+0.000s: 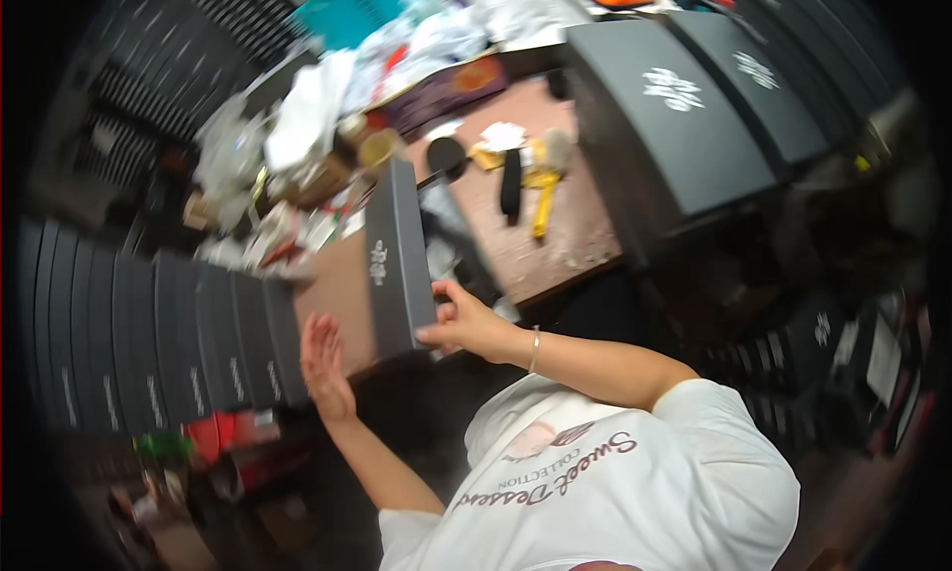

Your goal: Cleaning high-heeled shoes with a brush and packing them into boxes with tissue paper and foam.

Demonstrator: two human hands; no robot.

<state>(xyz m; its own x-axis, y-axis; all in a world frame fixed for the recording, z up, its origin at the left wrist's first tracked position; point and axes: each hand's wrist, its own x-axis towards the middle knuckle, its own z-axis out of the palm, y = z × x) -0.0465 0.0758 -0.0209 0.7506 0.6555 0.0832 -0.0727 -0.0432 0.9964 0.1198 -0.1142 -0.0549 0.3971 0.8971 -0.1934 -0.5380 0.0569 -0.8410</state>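
1. Your right hand (464, 323) grips the near end of a long black box (399, 259), thumb on its top face, fingers curled round the edge.
2. Your left hand (325, 368) is open and flat, fingers together, just left of the box's near end; whether it touches the box is hard to tell.
3. That box stands tilted on the brown table (555, 224), its far end pointing away from you.
4. Left of your left hand, a row of black boxes (159, 343) stands packed side by side.
5. Beyond the box lie a yellow tool (543, 199) and a black strap (511, 182); further back is a heap of white wrappings (317, 105).
6. Two large black boxes (684, 115) sit at the right.
7. Clutter at the rim is blurred and dark.
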